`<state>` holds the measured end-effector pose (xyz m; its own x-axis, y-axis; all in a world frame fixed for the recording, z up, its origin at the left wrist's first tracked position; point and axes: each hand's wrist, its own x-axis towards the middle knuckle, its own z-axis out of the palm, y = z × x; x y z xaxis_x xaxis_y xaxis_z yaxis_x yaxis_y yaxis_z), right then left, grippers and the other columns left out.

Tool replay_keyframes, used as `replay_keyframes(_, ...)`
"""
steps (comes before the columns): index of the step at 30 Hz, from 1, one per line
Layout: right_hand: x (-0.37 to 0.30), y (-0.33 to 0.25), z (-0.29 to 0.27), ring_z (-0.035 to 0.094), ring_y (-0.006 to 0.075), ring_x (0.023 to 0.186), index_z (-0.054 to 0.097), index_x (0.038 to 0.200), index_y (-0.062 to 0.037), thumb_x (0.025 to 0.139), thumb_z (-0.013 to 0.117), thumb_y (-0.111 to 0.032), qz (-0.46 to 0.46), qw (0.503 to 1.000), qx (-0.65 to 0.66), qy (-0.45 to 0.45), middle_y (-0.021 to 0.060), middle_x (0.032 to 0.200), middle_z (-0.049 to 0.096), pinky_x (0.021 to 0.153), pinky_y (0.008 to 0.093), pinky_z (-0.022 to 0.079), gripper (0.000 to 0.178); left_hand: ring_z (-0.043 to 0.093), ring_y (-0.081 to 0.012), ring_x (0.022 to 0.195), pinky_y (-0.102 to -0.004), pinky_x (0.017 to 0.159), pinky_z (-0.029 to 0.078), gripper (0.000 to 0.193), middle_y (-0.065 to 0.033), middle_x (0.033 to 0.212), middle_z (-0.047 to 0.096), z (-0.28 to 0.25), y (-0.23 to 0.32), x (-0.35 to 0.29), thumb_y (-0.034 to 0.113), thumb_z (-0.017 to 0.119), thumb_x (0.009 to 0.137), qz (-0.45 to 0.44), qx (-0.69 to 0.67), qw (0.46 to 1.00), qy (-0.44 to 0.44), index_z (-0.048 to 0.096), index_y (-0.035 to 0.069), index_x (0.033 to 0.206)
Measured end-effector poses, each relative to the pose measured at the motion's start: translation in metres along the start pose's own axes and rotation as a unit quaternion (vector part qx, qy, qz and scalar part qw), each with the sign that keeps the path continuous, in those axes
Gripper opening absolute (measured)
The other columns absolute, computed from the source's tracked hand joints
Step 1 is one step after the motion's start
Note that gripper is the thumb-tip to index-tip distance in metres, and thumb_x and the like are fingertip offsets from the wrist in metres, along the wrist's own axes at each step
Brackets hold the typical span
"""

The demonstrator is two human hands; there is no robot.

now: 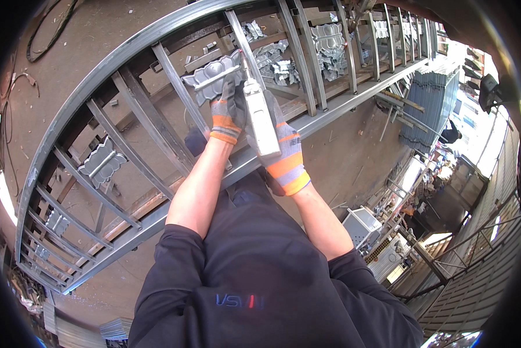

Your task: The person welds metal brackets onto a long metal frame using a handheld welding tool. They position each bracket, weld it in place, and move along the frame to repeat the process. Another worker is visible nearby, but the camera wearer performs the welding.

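Pinched the lower right edge of a silvery scalloped ornament (208, 78) with the left hand (228, 113), fingers partly hidden, so could not tell how tightly. Wrapped the right hand (282, 142) closed around the body of a white handheld tool (261, 116), pointing its thin tip (244, 58) up at the right end of the ornament, near a crossbar; could not tell whether touching. Wore grey-and-orange gloves (225, 134) on both.

Held the ornament in the gap between two crossbars (168, 69) of a long grey metal frame (330, 116), with the left end close against one bar and the right end near the next. Judged the joining of this piece as under way rather than finished, being both held by hand and under the tip.

Farther left, saw a similar ornament (102, 162) between bars, and more placed ornaments (57, 221) toward the narrow end; could not tell whether fastened or merely lying there. To the right, saw heaps of loose ornaments (330, 55) among the bars, and so reckoned on plenty left to fit.

Beyond the frame, saw dark cables (56, 37) on the brown floor (106, 26) at upper left, and a ribbed blue-grey stack (427, 110) and a pale box (362, 227) at right.
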<state>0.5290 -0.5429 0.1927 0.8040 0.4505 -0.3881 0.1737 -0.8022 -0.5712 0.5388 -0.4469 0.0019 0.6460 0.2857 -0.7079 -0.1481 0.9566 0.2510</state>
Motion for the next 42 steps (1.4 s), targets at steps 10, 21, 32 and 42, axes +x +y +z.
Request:
replay_keyframes(10, 0.0, 0.0, 0.007, 0.071, 0.0391, 0.103, 0.058, 0.142, -0.0027, 0.097, 0.073, -0.012, 0.013, 1.0, -0.011, 0.019, 0.0194, 0.118, 0.073, 0.088, 0.0438, 0.058, 0.048, 0.074, -0.0162, 0.081, -0.0324, 0.069, 0.063, 0.034, -0.005, 0.099, 0.078, -0.004, -0.002, 0.003, 0.038, 0.073, 0.106, -0.04, -0.004, 0.999, 0.033, 0.076, 0.005, 0.116)
replay_keyframes(21, -0.001, 0.001, 0.011, 0.073, 0.0387, 0.104, 0.059, 0.142, -0.0031, 0.096, 0.076, -0.013, 0.019, 0.999, -0.011, 0.028, 0.0194, 0.117, 0.074, 0.088, 0.0433, 0.059, 0.05, 0.076, -0.02, 0.088, -0.0362, 0.075, 0.066, 0.028, -0.006, 0.11, 0.078, -0.01, 0.001, 0.005, 0.017, 0.08, 0.099, -0.048, -0.055, 0.997, 0.001, 0.073, 0.005, 0.123)
replay_keyframes(32, 0.001, 0.008, 0.02, 0.071, 0.0437, 0.085, 0.068, 0.105, -0.0017, 0.087, 0.078, -0.021, -0.027, 0.997, -0.018, 0.076, 0.0224, 0.091, 0.07, 0.073, 0.0497, 0.057, 0.028, 0.076, -0.0161, 0.087, -0.0327, 0.073, 0.064, 0.021, -0.0034, 0.103, 0.079, -0.005, 0.008, -0.001, 0.012, 0.083, 0.097, -0.069, -0.046, 0.996, 0.009, 0.076, 0.005, 0.115)
replay_keyframes(42, 0.004, 0.003, 0.015, 0.07, 0.0433, 0.086, 0.068, 0.106, -0.0022, 0.088, 0.075, -0.02, -0.039, 0.996, -0.031, 0.071, 0.0211, 0.092, 0.069, 0.073, 0.0501, 0.057, 0.027, 0.075, -0.0168, 0.092, -0.0315, 0.077, 0.064, 0.03, -0.0039, 0.114, 0.077, -0.015, 0.002, 0.006, 0.012, 0.083, 0.097, -0.067, -0.036, 0.997, 0.003, 0.074, 0.006, 0.124)
